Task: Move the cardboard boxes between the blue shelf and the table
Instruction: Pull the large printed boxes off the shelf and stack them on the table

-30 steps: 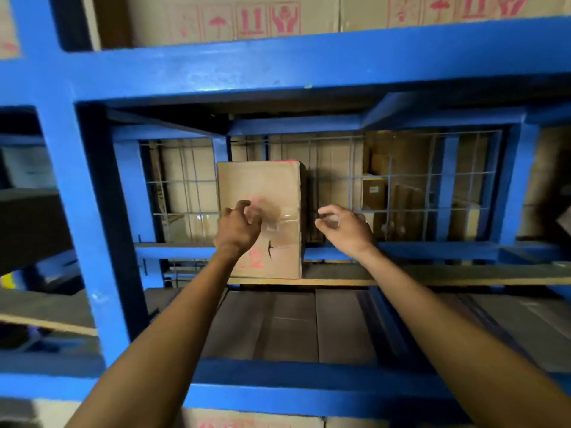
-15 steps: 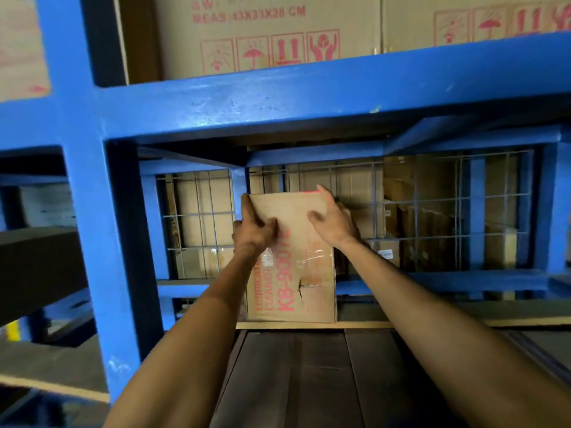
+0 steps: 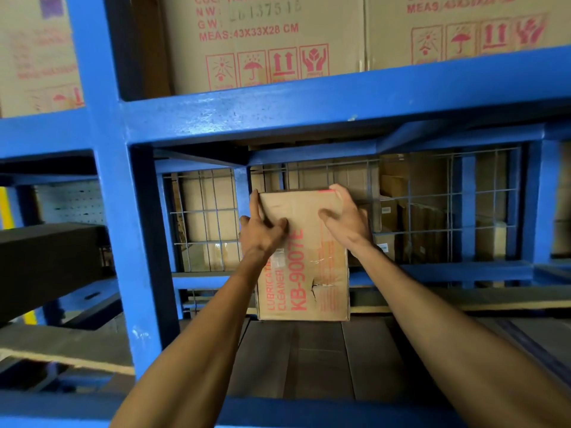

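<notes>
Cardboard box (image 3: 304, 257), red-lettered, torn and taped, stands upright.

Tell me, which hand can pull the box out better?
Probably the right hand: its fingers hook over the box's top corner. The left hand only grips the side edge.

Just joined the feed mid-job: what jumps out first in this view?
The blue shelf frame fills the view. At the centre, deep in the middle bay, stands an upright cardboard box printed KB-900TE, with the left hand and right hand gripping its top corners. Larger cartons with red handling symbols sit on the level above.
</notes>
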